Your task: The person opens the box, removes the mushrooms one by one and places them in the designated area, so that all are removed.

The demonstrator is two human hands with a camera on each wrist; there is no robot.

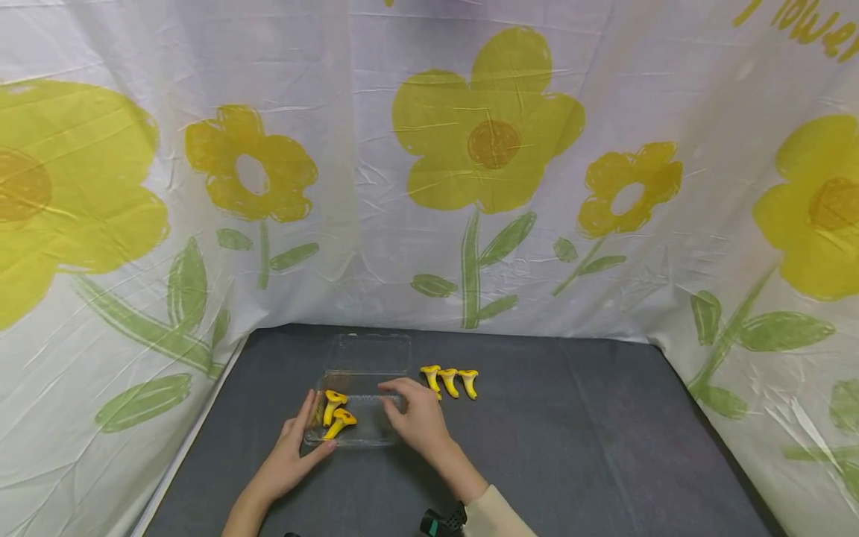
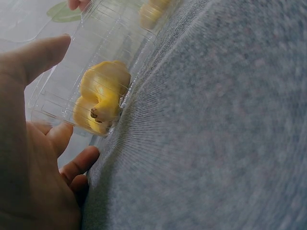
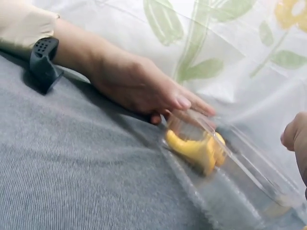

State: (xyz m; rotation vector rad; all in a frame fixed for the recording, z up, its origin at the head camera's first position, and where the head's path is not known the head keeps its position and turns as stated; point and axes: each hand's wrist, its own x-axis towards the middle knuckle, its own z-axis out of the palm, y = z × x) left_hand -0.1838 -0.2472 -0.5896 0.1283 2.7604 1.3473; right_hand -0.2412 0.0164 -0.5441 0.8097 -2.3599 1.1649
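Note:
In the head view a clear plastic box (image 1: 365,441) lies with its lid (image 1: 373,353) folded back. Two yellow mushrooms with dark marks, one upper (image 1: 333,406) and one lower (image 1: 341,421), lie in its left part. My left hand (image 1: 285,459) rests against the box's front left corner, thumb at the front, fingers along the left side. The left wrist view shows its fingers (image 2: 79,163) beside the box end. Over the box's right side is my right hand (image 1: 417,418), thumb and index tips apart with nothing visible between them. It hides part of the box.
Three more yellow mushrooms (image 1: 450,382) stand in a row right of the box, behind the right hand. Dark grey cloth (image 1: 557,432) covers the table. A white curtain with printed flowers (image 1: 362,246) surrounds the back and sides.

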